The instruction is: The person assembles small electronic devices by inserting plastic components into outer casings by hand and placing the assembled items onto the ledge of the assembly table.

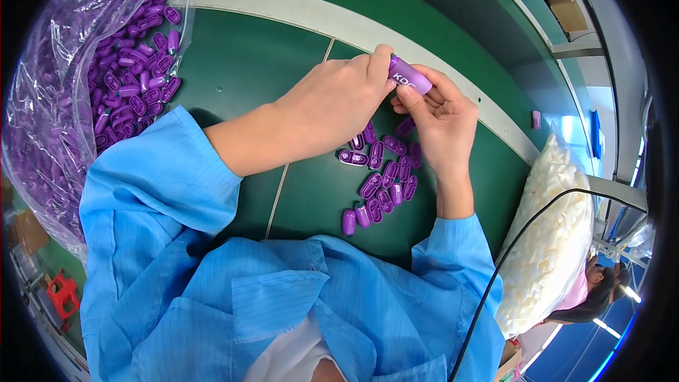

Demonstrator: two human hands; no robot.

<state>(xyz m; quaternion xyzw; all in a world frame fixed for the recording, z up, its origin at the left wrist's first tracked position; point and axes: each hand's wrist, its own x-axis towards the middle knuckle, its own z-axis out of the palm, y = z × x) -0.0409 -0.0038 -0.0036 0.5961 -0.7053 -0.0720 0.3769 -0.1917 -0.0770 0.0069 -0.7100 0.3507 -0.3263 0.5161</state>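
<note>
Above the far part of the green bench, both hands meet at a purple plastic casing, a rounded tube with white lettering. My right hand pinches its right end between thumb and fingers. The fingers of my left hand close around the left end; whether a smaller part sits under them is hidden. Below the hands lies a loose group of small purple plastic shells. Many are oval and hollow, facing up, while a few lie with their smooth backs showing.
At the left, a large clear plastic bag holds many purple shells. A bag of pale cream pieces stands right of the bench, with a black cable crossing before it. Another person is beyond. A red stool stands lower left.
</note>
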